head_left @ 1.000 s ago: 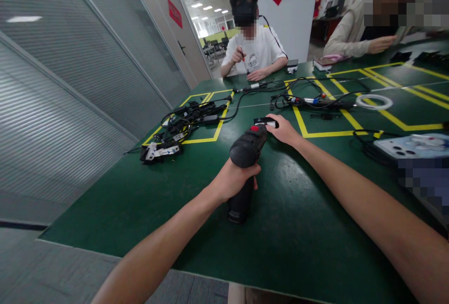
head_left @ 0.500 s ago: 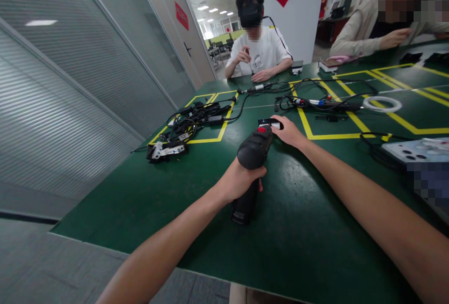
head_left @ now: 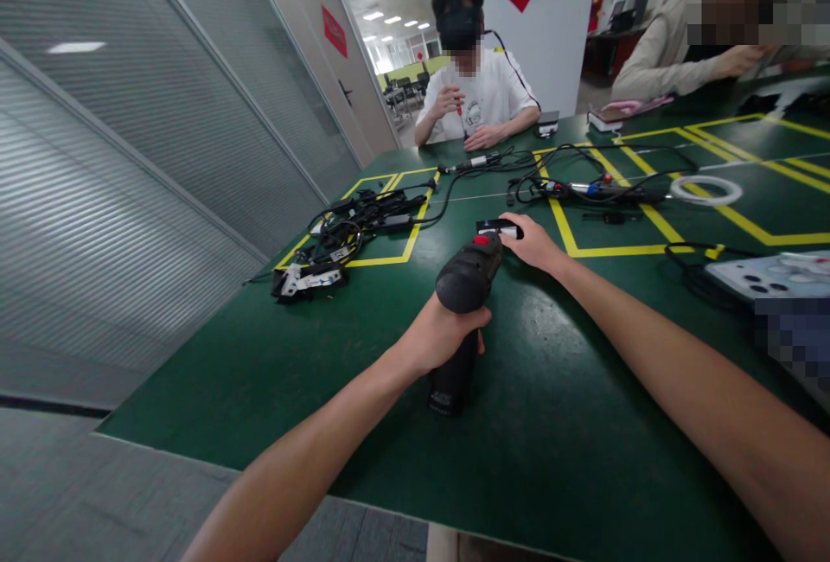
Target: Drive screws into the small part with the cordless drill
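Note:
My left hand [head_left: 441, 333] is wrapped round the grip of a black cordless drill [head_left: 468, 278] with a red switch on top. The drill points away from me, and its battery end hangs low over the green table [head_left: 363, 354]. Just past the drill's front lies a small black and white box-shaped piece [head_left: 499, 227]. My right hand [head_left: 532, 242] grips that piece from its right side, fingers closed on it. The drill's body hides its front tip, so I cannot tell whether it touches the piece.
A heap of black cables [head_left: 369, 220] and a black and white bracket-like part [head_left: 308, 281] lie to the left. Right of my hand are a pen-like tool [head_left: 596, 192], a white ring [head_left: 706, 191] and a phone-like slab [head_left: 771, 275]. A person [head_left: 476, 95] sits opposite, holding a screwdriver.
My hands, the drill and the held piece stay nearly still; the drill's rear shifts very slightly left. The person opposite has tilted the screwdriver slightly, and the person at right has moved their hands.

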### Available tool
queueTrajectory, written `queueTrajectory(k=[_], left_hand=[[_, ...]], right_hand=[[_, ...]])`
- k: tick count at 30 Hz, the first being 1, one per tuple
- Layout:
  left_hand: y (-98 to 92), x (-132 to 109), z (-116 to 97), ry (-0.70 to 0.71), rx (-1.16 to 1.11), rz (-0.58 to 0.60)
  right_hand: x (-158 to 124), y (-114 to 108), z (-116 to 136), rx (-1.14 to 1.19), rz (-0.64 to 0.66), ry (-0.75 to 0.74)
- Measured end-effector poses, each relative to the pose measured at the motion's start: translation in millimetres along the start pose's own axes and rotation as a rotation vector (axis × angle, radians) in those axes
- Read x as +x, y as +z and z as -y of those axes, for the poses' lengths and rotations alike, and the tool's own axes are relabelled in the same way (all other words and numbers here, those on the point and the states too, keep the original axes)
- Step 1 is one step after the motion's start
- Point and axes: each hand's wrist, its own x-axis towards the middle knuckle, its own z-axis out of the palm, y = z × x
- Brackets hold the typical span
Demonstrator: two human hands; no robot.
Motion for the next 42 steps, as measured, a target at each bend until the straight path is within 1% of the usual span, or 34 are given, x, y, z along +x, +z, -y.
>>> queueTrajectory(k=[12, 22, 42], left_hand=[[0.0, -0.6, -2.1, -0.004, -0.009, -0.002], [0.7, -0.5, -3.7, -0.039, -0.035, -0.013], [0.0, -0.2, -2.3, -0.030, 0.017, 0.001]], right_hand=[[0.2, -0.1, -1.3, 0.015, 0.004, 0.024], [0.1, 0.9, -1.2, 0.025, -0.001, 0.038], [-0.2, 0.8, -0.6, 0.012, -0.001, 0.024]])
